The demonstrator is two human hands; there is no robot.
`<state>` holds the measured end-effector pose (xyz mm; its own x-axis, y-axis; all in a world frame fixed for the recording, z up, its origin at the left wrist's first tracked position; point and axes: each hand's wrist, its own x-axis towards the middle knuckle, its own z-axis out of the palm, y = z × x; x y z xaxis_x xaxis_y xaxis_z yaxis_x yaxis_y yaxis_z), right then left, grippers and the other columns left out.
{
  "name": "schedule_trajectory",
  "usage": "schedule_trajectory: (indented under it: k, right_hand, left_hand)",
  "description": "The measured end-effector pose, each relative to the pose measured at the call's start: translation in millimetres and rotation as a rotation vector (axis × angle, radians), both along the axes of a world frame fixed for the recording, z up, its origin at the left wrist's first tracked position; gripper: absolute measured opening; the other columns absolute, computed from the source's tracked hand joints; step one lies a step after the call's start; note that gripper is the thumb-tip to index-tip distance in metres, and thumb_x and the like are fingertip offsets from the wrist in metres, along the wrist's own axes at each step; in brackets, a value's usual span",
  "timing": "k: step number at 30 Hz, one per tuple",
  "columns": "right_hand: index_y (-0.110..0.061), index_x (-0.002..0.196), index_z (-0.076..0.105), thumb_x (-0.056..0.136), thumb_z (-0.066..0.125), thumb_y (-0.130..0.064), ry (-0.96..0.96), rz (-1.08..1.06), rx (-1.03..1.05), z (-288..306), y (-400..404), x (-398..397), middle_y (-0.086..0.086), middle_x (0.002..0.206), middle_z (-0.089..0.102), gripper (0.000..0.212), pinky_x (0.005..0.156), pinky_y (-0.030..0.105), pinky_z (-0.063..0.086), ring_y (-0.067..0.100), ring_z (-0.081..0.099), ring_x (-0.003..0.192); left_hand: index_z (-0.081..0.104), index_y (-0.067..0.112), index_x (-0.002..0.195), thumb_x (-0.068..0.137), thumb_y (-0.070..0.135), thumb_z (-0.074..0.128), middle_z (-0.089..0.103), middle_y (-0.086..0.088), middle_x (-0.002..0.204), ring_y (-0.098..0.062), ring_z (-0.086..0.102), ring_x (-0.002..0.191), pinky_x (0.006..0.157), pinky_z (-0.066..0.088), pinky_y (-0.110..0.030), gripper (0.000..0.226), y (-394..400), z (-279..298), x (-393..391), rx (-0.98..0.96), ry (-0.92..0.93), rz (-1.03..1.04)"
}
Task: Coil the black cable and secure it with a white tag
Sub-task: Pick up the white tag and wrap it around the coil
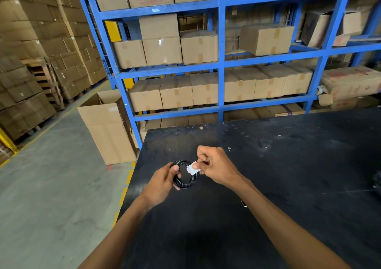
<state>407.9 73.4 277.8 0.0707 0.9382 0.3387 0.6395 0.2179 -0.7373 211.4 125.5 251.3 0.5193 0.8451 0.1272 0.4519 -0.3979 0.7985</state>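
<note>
The black cable (pixel 185 183) is wound into a small round coil, held just above the black table (pixel 288 176) near its left edge. My left hand (pixel 162 183) grips the coil's left side, thumb over the top strands. A white tag (pixel 192 168) sits on the coil's upper right part. My right hand (pixel 214 166) pinches that tag between thumb and fingers. Whether the tag goes all the way around the strands is hidden by my fingers.
Blue shelving (pixel 221 62) full of cardboard boxes stands behind the table. An open tall carton (pixel 107 128) leans on the floor by the table's far left corner. A dark object (pixel 377 182) pokes in at the right edge. Stacked boxes on pallets (pixel 31 72) fill the left.
</note>
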Motion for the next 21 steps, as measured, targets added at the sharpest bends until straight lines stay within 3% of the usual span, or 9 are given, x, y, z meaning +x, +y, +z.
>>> schedule_trajectory:
  k: [2, 5, 8, 12, 15, 21]
  right_hand:
    - [-0.017, 0.068, 0.044, 0.08, 0.077, -0.005, 0.084, -0.044, -0.015, -5, 3, -2, 0.009, 0.065, 0.067, 0.037, 0.061, 0.043, 0.06, 0.017, 0.071, 0.059]
    - [-0.014, 0.086, 0.063, 0.078, 0.081, -0.009, 0.192, -0.051, -0.044, -10, 3, -4, 0.004, 0.074, 0.075, 0.02, 0.067, 0.04, 0.063, 0.018, 0.073, 0.063]
    - [-0.017, 0.105, 0.071, 0.079, 0.081, -0.015, 0.23, -0.062, -0.072, -11, 2, -7, 0.001, 0.077, 0.077, 0.029, 0.069, 0.032, 0.061, 0.012, 0.07, 0.063]
    - [-0.013, 0.093, 0.081, 0.08, 0.081, -0.021, 0.186, -0.063, -0.09, -10, -1, -7, -0.006, 0.067, 0.073, 0.015, 0.06, 0.023, 0.055, -0.001, 0.059, 0.053]
    - [-0.014, 0.091, 0.082, 0.079, 0.082, -0.02, 0.138, -0.06, -0.083, -12, -3, -6, -0.007, 0.072, 0.075, 0.013, 0.061, 0.013, 0.05, -0.008, 0.062, 0.057]
    - [-0.009, 0.081, 0.08, 0.081, 0.079, -0.014, 0.1, -0.149, -0.014, -20, -2, -1, -0.022, 0.051, 0.058, 0.004, 0.057, 0.01, 0.042, -0.009, 0.058, 0.051]
  left_hand:
    - [0.056, 0.004, 0.087, 0.102, 0.031, 0.033, 0.063, -0.007, 0.076, -0.016, 0.067, 0.065, 0.067, 0.05, -0.025, 0.038, -1, 1, 1, -0.018, -0.029, 0.03]
    - [0.055, 0.001, 0.088, 0.102, 0.03, 0.032, 0.063, -0.007, 0.075, -0.019, 0.068, 0.068, 0.068, 0.051, -0.023, 0.039, -3, 1, 1, -0.058, -0.065, 0.049]
    - [0.054, -0.003, 0.09, 0.102, 0.028, 0.032, 0.062, -0.002, 0.073, -0.017, 0.067, 0.066, 0.067, 0.052, -0.02, 0.04, -6, 1, 2, -0.097, -0.117, 0.049]
    - [0.054, -0.003, 0.091, 0.101, 0.031, 0.034, 0.061, 0.007, 0.069, -0.01, 0.065, 0.065, 0.075, 0.056, -0.032, 0.041, -7, -2, 3, -0.126, -0.163, 0.03]
    - [0.054, -0.004, 0.091, 0.102, 0.03, 0.034, 0.059, 0.004, 0.072, -0.006, 0.063, 0.065, 0.08, 0.057, -0.041, 0.041, -8, -4, 5, -0.162, -0.199, 0.019]
    - [0.052, -0.01, 0.093, 0.102, 0.024, 0.033, 0.053, -0.008, 0.08, -0.005, 0.06, 0.065, 0.077, 0.059, -0.037, 0.04, -13, -3, 17, -0.206, -0.249, -0.004]
